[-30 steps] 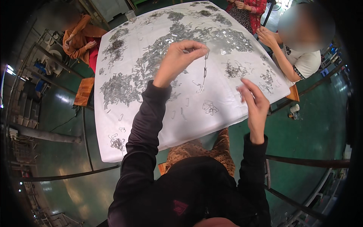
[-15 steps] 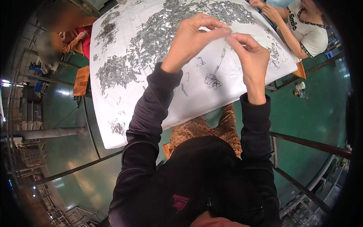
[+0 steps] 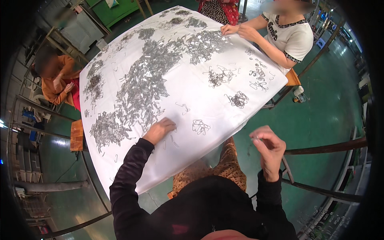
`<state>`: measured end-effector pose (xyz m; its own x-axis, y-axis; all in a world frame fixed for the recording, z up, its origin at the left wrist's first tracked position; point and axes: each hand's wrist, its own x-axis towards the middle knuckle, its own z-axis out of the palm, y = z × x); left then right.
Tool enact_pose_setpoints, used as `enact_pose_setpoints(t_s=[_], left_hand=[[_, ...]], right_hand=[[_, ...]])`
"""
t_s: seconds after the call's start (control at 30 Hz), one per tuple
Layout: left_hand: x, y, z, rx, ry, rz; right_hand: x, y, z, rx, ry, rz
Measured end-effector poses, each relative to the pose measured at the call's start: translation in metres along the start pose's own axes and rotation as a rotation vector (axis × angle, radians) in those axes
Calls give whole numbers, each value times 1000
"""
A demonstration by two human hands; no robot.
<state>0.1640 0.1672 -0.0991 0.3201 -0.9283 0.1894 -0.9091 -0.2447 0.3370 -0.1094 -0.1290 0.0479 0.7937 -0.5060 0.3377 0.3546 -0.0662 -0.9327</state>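
Note:
My left hand rests low over the white-covered table, its fingertips pinched together at the surface. What they hold, if anything, is too small to make out. Close by lie thin metal pieces and a few bent wire hooks. Out past the table's near edge, my right hand is raised with thumb and fingers closed on a small shiny metal piece, whose exact shape is blurred. On the cloth between the hands sits a small heap of linked metal loops.
A large spread of flat metal pieces covers the table's middle, with another pile at left. Wire loops lie at right. A person in a white shirt works at the right edge; another in orange sits at left.
My hands were together above the table with a chain hanging below them. Now they are apart: the left is down at the cloth, the right out beyond the near edge. The view has shifted.

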Motion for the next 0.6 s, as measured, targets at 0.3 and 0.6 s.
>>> enact_pose_setpoints(t_s=[0.3,0.6], left_hand=[[-6,3,14,166,-20,-118],[0,-7,2,94,-82,-3]], right_hand=[[-42,12,-19,-22,77,109],[-57,27,-9,-31,151,147]])
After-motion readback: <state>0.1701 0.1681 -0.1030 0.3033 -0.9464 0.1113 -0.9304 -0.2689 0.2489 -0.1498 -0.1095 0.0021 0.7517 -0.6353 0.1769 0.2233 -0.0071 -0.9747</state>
